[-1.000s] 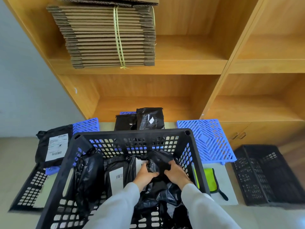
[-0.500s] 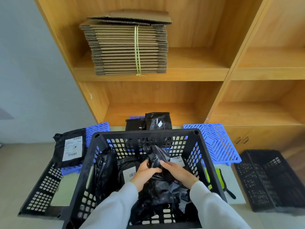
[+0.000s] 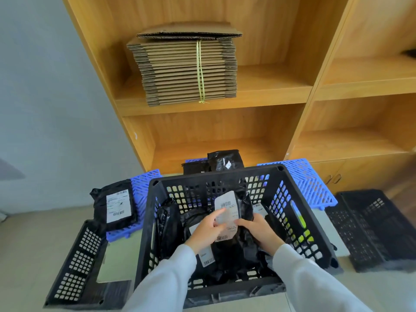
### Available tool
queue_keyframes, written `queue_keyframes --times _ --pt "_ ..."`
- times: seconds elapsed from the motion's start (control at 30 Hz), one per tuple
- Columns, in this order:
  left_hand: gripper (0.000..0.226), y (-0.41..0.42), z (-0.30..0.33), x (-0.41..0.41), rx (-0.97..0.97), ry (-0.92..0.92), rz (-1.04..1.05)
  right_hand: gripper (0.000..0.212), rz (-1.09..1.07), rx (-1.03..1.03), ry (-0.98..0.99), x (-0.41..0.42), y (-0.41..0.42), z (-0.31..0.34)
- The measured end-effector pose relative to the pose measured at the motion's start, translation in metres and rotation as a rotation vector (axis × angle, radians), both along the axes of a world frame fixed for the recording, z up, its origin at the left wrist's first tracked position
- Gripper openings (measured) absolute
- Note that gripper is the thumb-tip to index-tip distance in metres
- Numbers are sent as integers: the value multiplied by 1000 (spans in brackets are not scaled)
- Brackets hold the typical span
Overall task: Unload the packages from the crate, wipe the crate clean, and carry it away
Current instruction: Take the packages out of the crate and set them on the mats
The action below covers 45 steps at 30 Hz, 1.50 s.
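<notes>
A black lattice crate (image 3: 157,233) stands in front of me with several black plastic packages inside. Both my hands are in it, holding up one black package (image 3: 244,206) whose white shipping label faces me. My left hand (image 3: 208,229) grips its left side, the forefinger stretched across the label. My right hand (image 3: 258,230) grips its right edge. More packages (image 3: 171,224) lie along the crate's left wall and floor. A labelled black package (image 3: 116,204) rests outside at the left, and two others (image 3: 222,163) stand behind the crate.
Blue plastic grid panels (image 3: 313,183) lie on the floor behind the crate. Flat black crate parts (image 3: 76,266) lie at the left and a black crate (image 3: 371,226) at the right. A wooden shelf unit (image 3: 213,106) holds a tied stack of flat cardboard (image 3: 186,68).
The package has risen out of the pile and turned so that its white label faces me. The camera view has tilted up and to the left.
</notes>
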<state>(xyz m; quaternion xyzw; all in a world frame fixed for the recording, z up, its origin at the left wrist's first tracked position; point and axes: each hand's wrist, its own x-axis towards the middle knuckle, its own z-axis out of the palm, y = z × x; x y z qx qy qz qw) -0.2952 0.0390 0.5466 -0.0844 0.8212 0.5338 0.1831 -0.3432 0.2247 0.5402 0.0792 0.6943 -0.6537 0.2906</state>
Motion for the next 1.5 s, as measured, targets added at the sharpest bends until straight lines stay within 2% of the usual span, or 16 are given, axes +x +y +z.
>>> queue_keyframes --times 0.13,0.2,0.3,0.37,0.43,0.53,0.67,0.73,0.8,0.9,0.93,1.0,1.13,1.33,1.4,1.5 --pt "54 -17 -3 4 -90 76 191 29 -72 -29 12 7 -2 8" --pt "68 -26 -5 5 5 9 289 34 -75 -87 1 7 -3 17" --pt "77 -35 -6 9 240 -130 452 82 -45 -88 54 3 -2 23" --pt "58 -39 -3 11 378 -161 438 104 -36 -131 87 -3 1 11" --pt "36 -40 1 14 451 -145 382 95 -11 -101 83 4 -5 26" --pt "30 -43 6 16 483 -115 392 50 19 -74 87 9 -13 40" --pt "29 -46 8 14 477 -75 499 74 34 -41 61 13 -14 42" --pt "31 -44 11 12 488 -64 523 53 86 -36 92 17 -17 46" --pt "33 -40 13 8 484 -55 528 53 95 -10 173 19 -16 40" --pt "36 -34 17 5 495 -24 520 104 70 57 262 23 -16 31" --pt "36 -33 18 4 504 -16 519 111 52 57 289 19 -10 20" --pt "36 -29 19 2 512 -3 514 102 11 34 274 19 -6 22" --pt "37 -20 22 -3 481 16 503 55 -26 -2 260 18 -3 40" --pt "35 -6 37 -22 468 3 465 31 -46 -34 291 -3 12 41" --pt "39 -4 44 -27 449 -22 411 36 -55 -55 281 -11 17 44" --pt "46 -7 54 -34 411 -61 315 62 -39 -73 284 -32 27 45"
